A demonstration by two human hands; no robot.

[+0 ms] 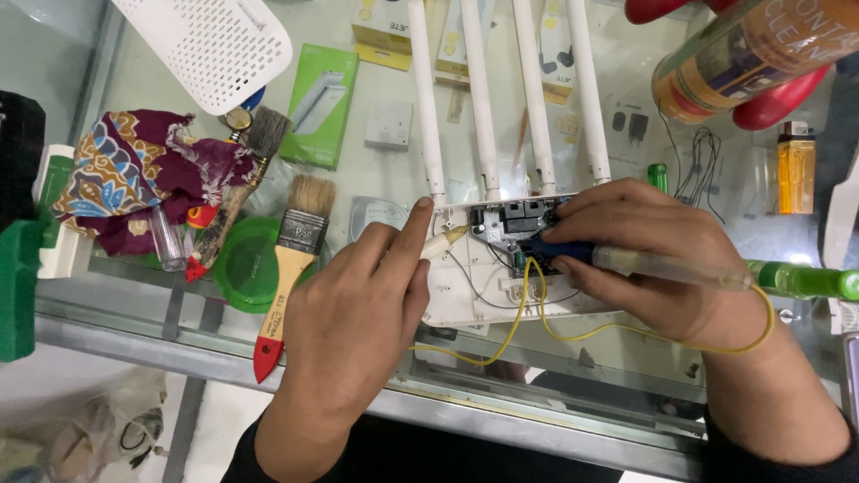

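Router (465,286) open on glass | left hand (358,313) presses its edge, holding nothing | right hand (644,259) grips pen tool (662,266): keep tip steady, wire (537,304) clear

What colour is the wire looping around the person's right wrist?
Yellow: the wire shows best in the head view, curving from the opened router around the right hand.

An electronics repair shop: the table (134,295) is a glass display case with boxed accessories (319,103) under its top, and brushes (291,268), a spray can (752,54) and an opened router (501,259) lie on it.
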